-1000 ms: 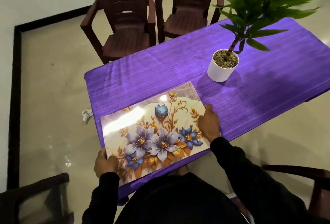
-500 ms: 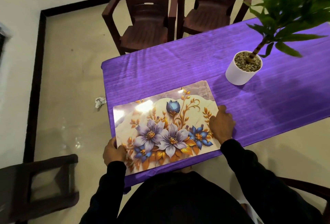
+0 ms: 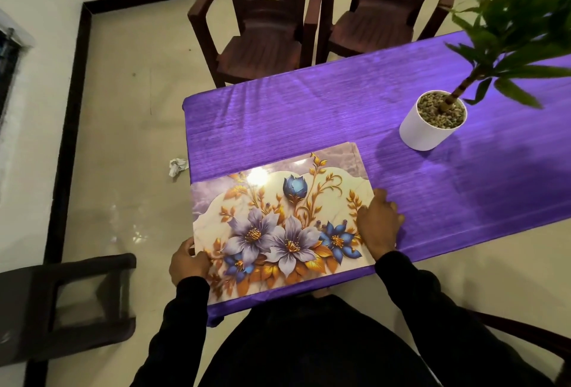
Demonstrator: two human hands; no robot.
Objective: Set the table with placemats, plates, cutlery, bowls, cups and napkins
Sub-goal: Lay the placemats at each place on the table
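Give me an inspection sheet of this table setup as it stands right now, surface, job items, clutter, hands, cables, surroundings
Surface: table under a purple cloth, its near left corner towards the person.
Job's things: one floral placemat lying flat at the near left corner; no plates, cutlery, bowls, cups or napkins seen.
Clutter: white potted plant standing on the cloth, apart from the placemat; crumpled paper on the floor left of the table.
Hands: left hand grips the placemat's near left edge; right hand rests on its right edge, grip unclear.
Cables: nothing seen.
Surroundings: two brown plastic chairs at the far side, a dark chair at near left, glossy tiled floor.
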